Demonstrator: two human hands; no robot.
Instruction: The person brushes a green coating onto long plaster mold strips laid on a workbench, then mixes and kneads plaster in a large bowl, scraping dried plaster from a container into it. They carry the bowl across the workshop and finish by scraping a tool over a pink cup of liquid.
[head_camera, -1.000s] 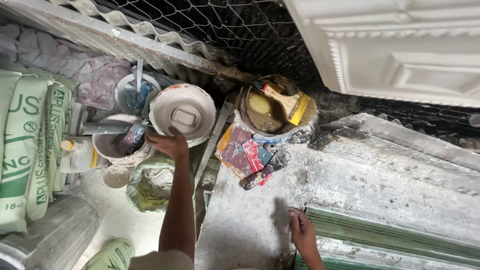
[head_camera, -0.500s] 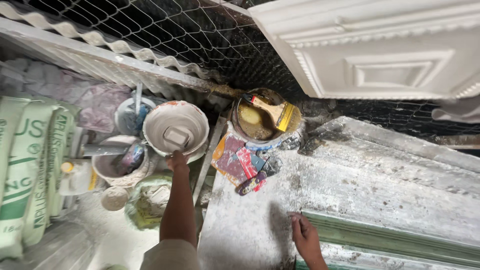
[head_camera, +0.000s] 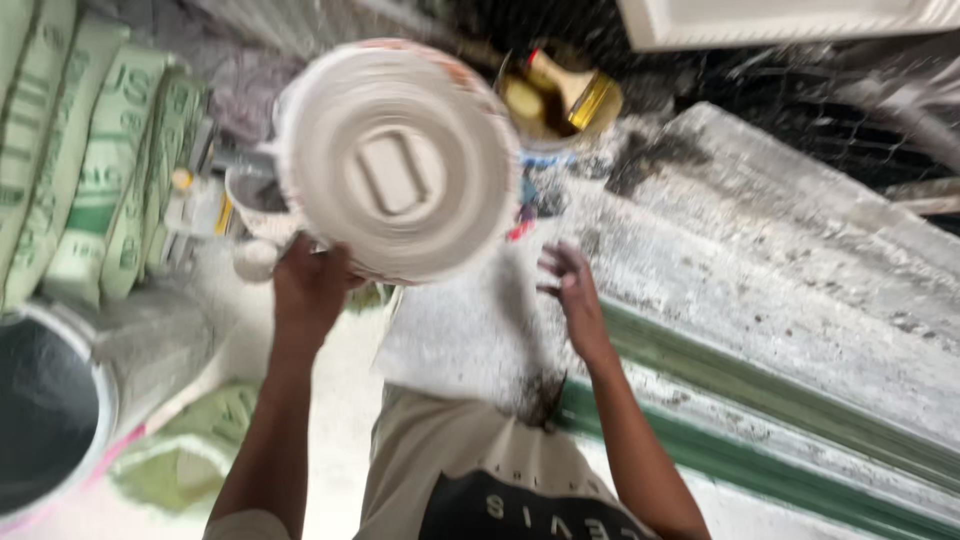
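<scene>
Green-and-white sacks (head_camera: 90, 170) stand stacked at the far left. Your left hand (head_camera: 310, 290) grips the lower rim of a round white bucket (head_camera: 398, 160), its underside facing you, fingers wrapped on the edge. Your right hand (head_camera: 570, 290) hovers beside it with fingers spread, above a grey corrugated sheet (head_camera: 780, 290).

Wire mesh (head_camera: 800, 90) behind; dusty grey slab (head_camera: 800, 270); daylight.

The round white tub (head_camera: 398, 160) is dusty and dirty. It is tipped so its bottom faces up at us. It is lifted up, held by its lower left edge.
</scene>
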